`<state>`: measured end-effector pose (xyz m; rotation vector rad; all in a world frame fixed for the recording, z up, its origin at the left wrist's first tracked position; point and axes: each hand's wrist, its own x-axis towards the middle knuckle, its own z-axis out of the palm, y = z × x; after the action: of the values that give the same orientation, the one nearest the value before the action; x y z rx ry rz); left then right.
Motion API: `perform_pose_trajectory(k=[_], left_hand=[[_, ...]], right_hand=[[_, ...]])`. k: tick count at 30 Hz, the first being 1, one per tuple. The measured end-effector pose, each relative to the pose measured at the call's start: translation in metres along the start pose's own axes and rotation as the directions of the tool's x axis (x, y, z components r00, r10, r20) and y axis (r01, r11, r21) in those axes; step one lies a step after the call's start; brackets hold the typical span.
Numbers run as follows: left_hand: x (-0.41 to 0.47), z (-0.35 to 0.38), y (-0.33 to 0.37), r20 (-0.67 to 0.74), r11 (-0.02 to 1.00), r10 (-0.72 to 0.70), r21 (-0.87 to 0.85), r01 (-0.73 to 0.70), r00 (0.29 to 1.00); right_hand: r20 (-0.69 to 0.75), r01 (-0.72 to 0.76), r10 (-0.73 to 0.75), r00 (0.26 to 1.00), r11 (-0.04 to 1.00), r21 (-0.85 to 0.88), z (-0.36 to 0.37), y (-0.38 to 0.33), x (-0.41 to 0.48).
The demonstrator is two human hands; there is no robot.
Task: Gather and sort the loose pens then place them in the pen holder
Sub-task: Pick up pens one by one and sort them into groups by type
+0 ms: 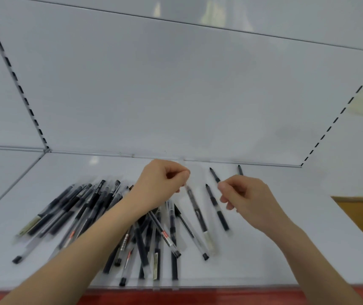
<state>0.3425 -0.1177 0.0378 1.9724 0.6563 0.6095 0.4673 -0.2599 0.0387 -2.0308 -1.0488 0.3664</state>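
I see the left hand (pixel 162 183) pinching a clear pen (pixel 195 208) by its top, the right hand (pixel 247 199) curled beside two pens (pixel 217 206).

- Left hand (pixel 162 183) and right hand (pixel 247 200) are both bare: no gloves, no rings in view.
- Both forearms are uncovered to the frame's lower edge: no sleeves, watch or bracelet showing.
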Motion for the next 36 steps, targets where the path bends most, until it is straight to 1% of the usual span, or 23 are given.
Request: perform_pose_trajectory(k=[2,4,7,10,12,14,15,19,21,24,27,29,32,34,36], left_hand=[[0.006,0.003,-0.009,0.055,0.987,-0.015,0.161,0.006,0.998],[0.010,0.005,-0.015,0.095,0.948,-0.026,0.317,-0.006,0.995],[0.014,0.006,-0.018,0.148,0.870,-0.022,0.491,-0.054,0.989],[0.019,0.005,-0.019,0.212,0.795,-0.033,0.598,-0.103,0.977],[0.022,0.004,-0.019,0.225,0.778,-0.048,0.620,-0.105,0.973],[0.027,0.002,-0.019,0.192,0.779,-0.035,0.620,-0.093,0.981],[0.031,0.001,-0.019,0.164,0.780,-0.018,0.619,-0.089,0.986],[0.056,0.001,-0.027,0.054,0.777,0.059,0.624,-0.080,0.997],[0.069,0.004,-0.031,0.036,0.762,0.067,0.644,-0.074,0.997],[0.083,0.014,-0.032,0.055,0.744,0.033,0.665,-0.062,0.998],[0.093,0.024,-0.033,0.087,0.697,-0.018,0.715,-0.050,0.996],[0.096,0.028,-0.035,0.086,0.692,-0.052,0.721,-0.026,0.995],[0.098,0.028,-0.040,0.080,0.680,-0.051,0.733,-0.024,0.996],[0.098,0.025,-0.043,0.080,0.693,-0.056,0.721,-0.019,0.995],[0.095,0.021,-0.043,0.069,0.732,-0.075,0.682,0.007,0.995]], right_hand=[[-0.036,-0.008,0.003,0.999,0.990,-0.142,-0.001,0.013,0.006],[-0.024,-0.014,0.009,1.000,0.972,-0.234,0.001,0.020,0.009],[0.055,-0.034,0.051,0.997,0.959,-0.281,0.008,0.021,0.010],[0.131,-0.034,0.087,0.988,0.931,-0.364,0.016,0.018,0.012],[0.161,0.005,0.066,0.985,0.914,-0.407,0.017,0.018,0.013],[0.158,0.008,0.055,0.986,0.928,-0.373,0.017,0.020,0.014],[0.134,-0.007,0.054,0.990,0.945,-0.327,0.016,0.021,0.014],[-0.040,-0.061,0.057,0.998,0.992,-0.108,0.013,0.022,0.018],[-0.067,-0.073,0.070,0.995,0.997,-0.038,0.014,0.023,0.020],[-0.051,-0.060,0.059,0.997,0.998,-0.032,0.016,0.025,0.020],[-0.050,-0.048,0.047,0.998,0.999,-0.020,0.016,0.026,0.021],[-0.054,-0.048,0.047,0.997,0.999,-0.021,0.015,0.028,0.023],[-0.053,-0.051,0.049,0.997,0.998,-0.035,0.014,0.030,0.023],[-0.046,-0.054,0.052,0.998,0.998,-0.039,0.014,0.030,0.024],[-0.035,-0.057,0.056,0.998,0.998,-0.032,0.015,0.029,0.023]])
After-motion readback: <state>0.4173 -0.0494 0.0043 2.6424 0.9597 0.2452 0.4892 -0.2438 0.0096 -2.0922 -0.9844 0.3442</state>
